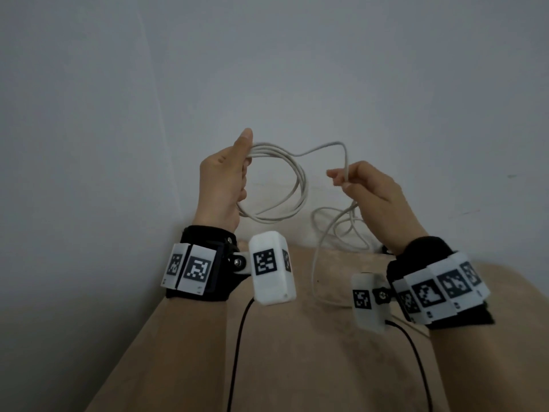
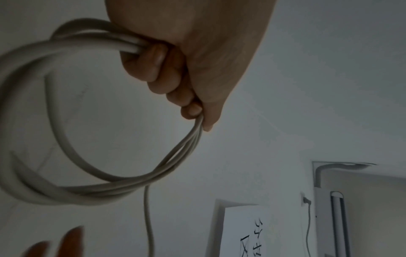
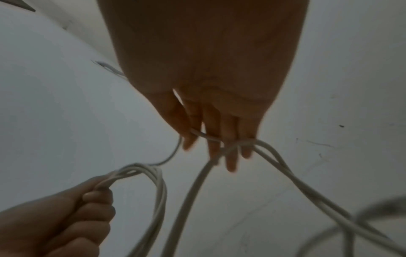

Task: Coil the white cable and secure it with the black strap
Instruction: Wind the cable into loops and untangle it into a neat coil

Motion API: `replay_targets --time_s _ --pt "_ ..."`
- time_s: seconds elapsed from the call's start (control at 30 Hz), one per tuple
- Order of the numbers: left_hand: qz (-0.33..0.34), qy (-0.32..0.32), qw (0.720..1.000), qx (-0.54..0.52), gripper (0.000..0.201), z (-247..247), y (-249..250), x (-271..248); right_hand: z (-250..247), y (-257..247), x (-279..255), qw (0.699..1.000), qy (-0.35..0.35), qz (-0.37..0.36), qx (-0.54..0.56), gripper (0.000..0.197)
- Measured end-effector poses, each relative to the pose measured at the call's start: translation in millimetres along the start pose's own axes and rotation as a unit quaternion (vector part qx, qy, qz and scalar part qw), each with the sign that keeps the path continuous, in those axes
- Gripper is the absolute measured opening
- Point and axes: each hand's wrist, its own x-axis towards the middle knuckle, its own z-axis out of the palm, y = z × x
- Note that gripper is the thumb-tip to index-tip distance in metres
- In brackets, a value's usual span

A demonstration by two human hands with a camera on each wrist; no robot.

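The white cable (image 1: 299,185) is partly wound into a few loops that hang from my left hand (image 1: 228,176), raised above the table. In the left wrist view that hand (image 2: 175,69) has its fingers curled round the bundled loops (image 2: 98,190). One strand arches over to my right hand (image 1: 346,179), which pinches it between thumb and fingers. In the right wrist view the strand crosses the right fingers (image 3: 228,132) and leads to the coil (image 3: 159,191). Loose cable (image 1: 319,233) drops from the right hand in tangled loops onto the table. No black strap shows in any view.
A tan table (image 1: 297,367) lies below both hands and ends at a plain grey wall (image 1: 267,69). White wrist camera housings (image 1: 271,267) with black leads (image 1: 237,346) hang under my wrists. A paper notice (image 2: 248,233) shows on the wall in the left wrist view.
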Motion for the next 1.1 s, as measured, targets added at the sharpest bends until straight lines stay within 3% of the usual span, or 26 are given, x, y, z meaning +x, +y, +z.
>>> replay_targets --time_s 0.13,0.2,0.27,0.37,0.47,0.53,0.6,0.67,0.8,0.93,1.0,1.1 --pt "-0.033 -0.018 0.998 0.045 0.043 0 -11 4 -2 4 1 0.993 -0.007 0.074 -0.094 0.022" --pt "-0.041 -0.031 0.996 0.077 0.041 1 -16 5 0 0 1 0.989 0.055 0.076 -0.114 0.041" --pt "-0.031 -0.037 0.993 0.11 0.038 1 -19 5 1 -7 1 0.985 0.122 0.053 -0.108 0.053" --pt "-0.009 -0.038 0.99 0.134 0.037 3 -18 2 11 -23 -1 0.988 0.146 -0.029 -0.036 0.045" --pt "0.001 -0.063 0.988 0.142 0.036 7 -14 0 29 -31 -5 0.996 0.027 -0.078 0.039 0.049" --pt "-0.005 -0.084 0.987 0.139 0.039 7 -11 -1 38 -28 -8 0.994 -0.076 -0.08 0.003 0.059" --pt "-0.022 -0.1 0.988 0.111 0.044 5 -7 -1 43 -19 -9 0.989 -0.103 -0.075 -0.073 0.067" --pt "-0.034 -0.106 0.991 0.068 0.046 0 -3 0 43 -11 -8 0.989 -0.06 -0.064 -0.119 0.063" --pt "-0.047 -0.094 0.994 0.025 0.046 -3 2 -1 40 0 -6 0.981 0.033 -0.056 -0.182 0.038" --pt "-0.031 -0.085 0.994 0.057 0.045 0 2 -3 35 -3 -6 0.969 0.044 -0.05 -0.239 0.039" --pt "-0.009 -0.077 0.993 0.085 0.045 -1 3 -3 32 -4 -5 0.98 0.042 -0.031 -0.194 0.035" --pt "0.004 -0.058 0.995 0.078 0.043 -2 4 -3 31 -8 -3 0.998 0.038 -0.008 -0.043 0.027"
